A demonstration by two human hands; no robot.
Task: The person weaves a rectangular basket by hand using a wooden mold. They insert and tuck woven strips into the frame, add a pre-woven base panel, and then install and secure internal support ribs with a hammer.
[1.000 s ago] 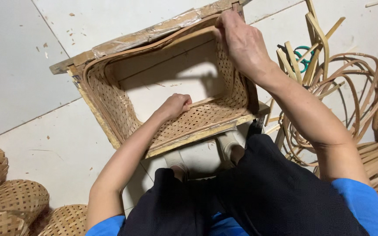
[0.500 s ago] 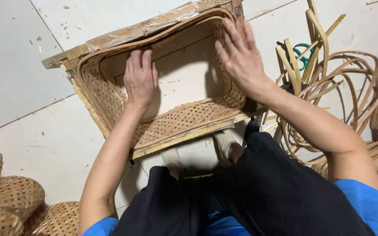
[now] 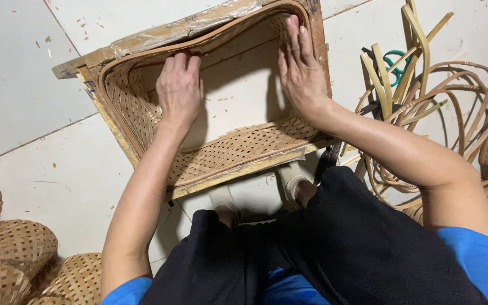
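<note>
Left hand (image 3: 179, 90) shifted up to the far rim since half a second ago, fingers curled on it, woven basket (image 3: 230, 155) held inside wooden frame (image 3: 142, 42) beneath both hands, right hand (image 3: 300, 73) pressed flat, fingers together, against the right wall.

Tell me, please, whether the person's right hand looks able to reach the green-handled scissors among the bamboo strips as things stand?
Probably yes: the right hand rests inside the woven basket, and the scissors lie just past the wooden frame, partly under bamboo strips.
</note>
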